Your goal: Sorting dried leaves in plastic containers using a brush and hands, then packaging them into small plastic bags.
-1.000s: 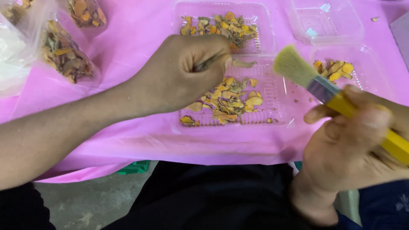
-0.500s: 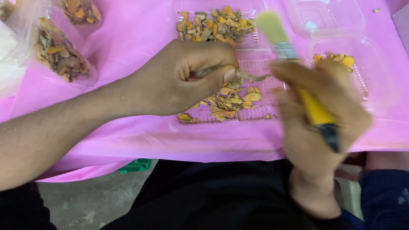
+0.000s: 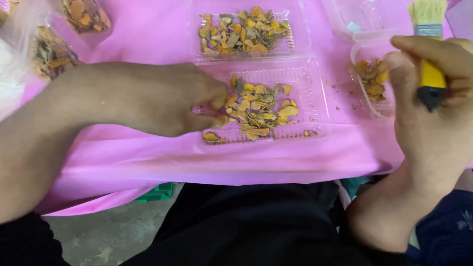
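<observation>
Orange dried flakes [image 3: 258, 109] lie heaped in the near half of a clear hinged plastic tray [image 3: 315, 93] on the pink-covered bench [image 3: 148, 29], straight ahead of me. My left hand [image 3: 162, 101] rests at that tray's left edge, the fingers [image 3: 217, 98] curled narrow and pinched together at the pile's rim; from here I cannot tell whether a flake sits between them, since my knuckles hide the tips. One loose flake [image 3: 211, 137] sits at the tray's near left corner, just beside my thumb.

My right hand [image 3: 433, 113] is well apart, off to the right, wrapped tight round the yellow handle of one paintbrush [image 3: 427, 29], with its pale bristles pointing away from me and its metal band showing above my fingers.

I count three clear tray compartments with flakes in them: the near half under my left hand, the far half [image 3: 246, 32] joined to it and fuller, and a separate small tray [image 3: 377, 81] on the right, beside my brush hand, holding a little clump. A fourth clear tray [image 3: 354, 19] beyond that one holds no flakes. At the far left lie two clear bags [image 3: 54, 54] of the same orange and brown pieces.
</observation>
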